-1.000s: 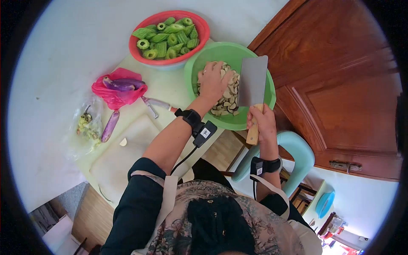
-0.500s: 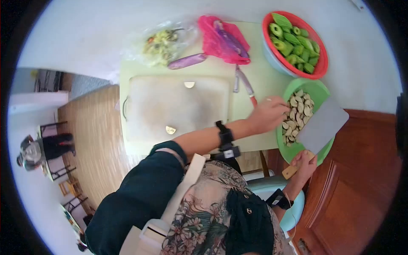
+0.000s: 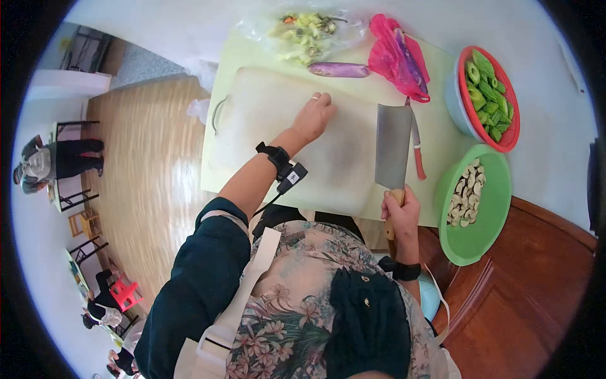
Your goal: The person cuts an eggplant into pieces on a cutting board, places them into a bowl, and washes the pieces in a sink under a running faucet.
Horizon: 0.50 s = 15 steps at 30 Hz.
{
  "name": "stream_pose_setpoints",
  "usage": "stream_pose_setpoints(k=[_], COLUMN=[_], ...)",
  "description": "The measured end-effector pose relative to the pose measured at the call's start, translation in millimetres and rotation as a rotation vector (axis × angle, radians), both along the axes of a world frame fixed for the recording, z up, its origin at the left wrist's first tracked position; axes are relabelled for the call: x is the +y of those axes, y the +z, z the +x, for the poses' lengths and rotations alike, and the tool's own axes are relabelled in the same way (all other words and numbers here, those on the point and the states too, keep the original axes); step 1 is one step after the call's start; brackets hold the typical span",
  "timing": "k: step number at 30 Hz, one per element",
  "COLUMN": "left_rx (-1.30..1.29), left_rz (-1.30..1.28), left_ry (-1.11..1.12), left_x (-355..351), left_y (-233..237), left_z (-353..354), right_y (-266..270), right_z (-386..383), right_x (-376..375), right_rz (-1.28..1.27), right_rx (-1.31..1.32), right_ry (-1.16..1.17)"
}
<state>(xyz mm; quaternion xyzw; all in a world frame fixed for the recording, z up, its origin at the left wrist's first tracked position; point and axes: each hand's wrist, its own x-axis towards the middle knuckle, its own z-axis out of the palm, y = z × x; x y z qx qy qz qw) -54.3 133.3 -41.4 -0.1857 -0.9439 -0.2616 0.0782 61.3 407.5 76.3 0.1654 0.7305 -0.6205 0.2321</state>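
My left hand [image 3: 312,119] is over the white cutting board [image 3: 252,95], its fingers curled together; whatever they hold, if anything, is hidden. In my right hand [image 3: 404,211] is the wooden handle of a cleaver [image 3: 392,142], its broad blade over the board's right edge. To the right, the green bowl [image 3: 483,237] contains sliced pale eggplant [image 3: 466,196]. A long purple eggplant [image 3: 339,69] lies behind the board, beside a pink bag [image 3: 382,57] with more eggplant inside.
A red basket [image 3: 516,126] of cut green vegetables stands at the back right. A knife with a red handle [image 3: 419,163] lies right of the cleaver. Clear plastic with vegetable scraps [image 3: 306,38] is at the back. Other people [image 3: 47,161] are far left.
My left hand has gone from the green bowl to the board. My right hand has carried the cleaver left, away from over the bowl. The whole view has shifted.
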Motion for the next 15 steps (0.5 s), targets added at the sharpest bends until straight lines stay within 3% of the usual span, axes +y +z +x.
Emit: stream_pose_setpoints(k=[4, 9, 12, 13, 15], left_rx=[0.051, -0.283, -0.261, -0.251, -0.271], left_rz=[0.164, 0.263, 0.277, 0.278, 0.037], left_ry=[-0.012, -0.122, -0.162, -0.168, -0.125], left_x=[-25, -53, -52, -49, -44], left_y=[5, 28, 32, 39, 51], left_z=[17, 68, 104, 113, 126], right_y=[-5, -10, -11, -11, -9], right_z=[-1, -3, -1, -1, 1], right_x=[-13, -19, -23, -25, -28], right_rz=[0.003, 0.013, 0.012, 0.015, 0.016], right_rx=[0.007, 0.028, 0.021, 0.032, 0.015], right_ry=[0.035, 0.071, 0.082, 0.077, 0.086])
